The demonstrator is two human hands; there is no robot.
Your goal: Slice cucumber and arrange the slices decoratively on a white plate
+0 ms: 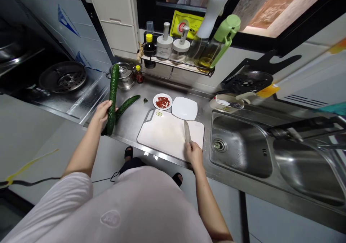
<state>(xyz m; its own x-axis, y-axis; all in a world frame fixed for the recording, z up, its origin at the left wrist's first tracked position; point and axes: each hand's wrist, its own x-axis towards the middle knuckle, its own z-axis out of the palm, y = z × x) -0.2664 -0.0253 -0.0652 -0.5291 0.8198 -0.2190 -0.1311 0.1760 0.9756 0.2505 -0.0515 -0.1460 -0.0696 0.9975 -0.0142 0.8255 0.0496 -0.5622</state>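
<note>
My left hand (102, 111) is wrapped round a long dark green cucumber (114, 88), held upright at the counter's left. Behind it a second cucumber (128, 105) lies on the steel counter. My right hand (194, 152) grips a knife (187, 131) by the handle, its blade over the right part of the white cutting board (164, 136). Two thin cucumber slices (158, 114) lie at the board's upper left. Beyond the board are a plate of chopped red pieces (162, 102) and a bare white square plate (184, 108).
A double sink (240, 145) is on the right, a stove burner (62, 78) on the left. A lidded pot (124, 75) and small sauce bottle (138, 74) stand at the back. Above hangs a rack (175, 65) with jars and oil bottles. A utensil holder (226, 104) stands behind the sink.
</note>
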